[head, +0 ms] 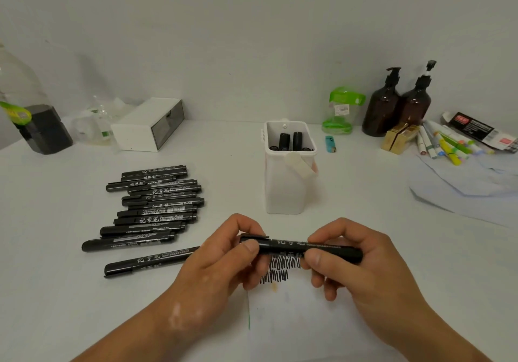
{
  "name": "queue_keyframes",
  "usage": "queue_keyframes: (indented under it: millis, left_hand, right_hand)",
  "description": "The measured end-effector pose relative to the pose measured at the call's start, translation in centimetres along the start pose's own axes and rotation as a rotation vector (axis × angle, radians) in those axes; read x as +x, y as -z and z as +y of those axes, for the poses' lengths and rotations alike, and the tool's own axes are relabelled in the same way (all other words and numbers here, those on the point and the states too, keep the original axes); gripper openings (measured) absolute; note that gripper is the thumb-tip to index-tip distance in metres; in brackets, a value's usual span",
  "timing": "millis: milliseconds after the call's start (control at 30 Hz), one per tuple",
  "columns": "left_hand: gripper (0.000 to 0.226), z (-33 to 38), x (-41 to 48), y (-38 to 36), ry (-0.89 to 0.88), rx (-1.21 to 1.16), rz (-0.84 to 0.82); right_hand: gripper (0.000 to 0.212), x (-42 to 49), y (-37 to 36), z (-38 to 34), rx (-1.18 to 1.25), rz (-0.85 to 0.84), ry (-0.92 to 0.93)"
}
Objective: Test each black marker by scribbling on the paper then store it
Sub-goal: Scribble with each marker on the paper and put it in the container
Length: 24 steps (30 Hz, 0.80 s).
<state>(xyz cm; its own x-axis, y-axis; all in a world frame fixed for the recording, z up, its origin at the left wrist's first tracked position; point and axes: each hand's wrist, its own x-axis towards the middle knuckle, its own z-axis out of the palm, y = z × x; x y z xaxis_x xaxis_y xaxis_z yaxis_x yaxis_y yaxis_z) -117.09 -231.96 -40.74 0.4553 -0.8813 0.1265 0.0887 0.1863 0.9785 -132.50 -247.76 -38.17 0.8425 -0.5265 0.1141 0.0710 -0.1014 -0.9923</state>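
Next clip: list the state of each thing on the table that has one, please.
paper: flat, two rows of black scribble.
held marker: cap on, level above the paper, gripped at both ends.
white holder: upright, open-topped, stored markers standing inside.
marker pile: capped, lying flat at left.
pump bottles: upright.
lighter: lying flat.

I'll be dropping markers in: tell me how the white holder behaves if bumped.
The white holder is tall on a narrow base, so it may tip. With only a few markers inside, it is probably light and could slide.
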Motion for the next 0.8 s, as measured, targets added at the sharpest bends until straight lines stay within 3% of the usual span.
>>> queue_keyframes:
  millis: [167, 800]
  left_hand:
    - [0.023, 0.1, -0.1, -0.6, 0.044, -0.110, 0.026]
    - [0.020, 0.0, -0.1, -1.0, 0.008, -0.230, 0.033]
  right_hand:
    - [0.024, -0.3, -1.2, 0.3, -0.106, -0.026, 0.074]
    - [0.019, -0.5, -1.6, 0.3, 0.079, -0.049, 0.053]
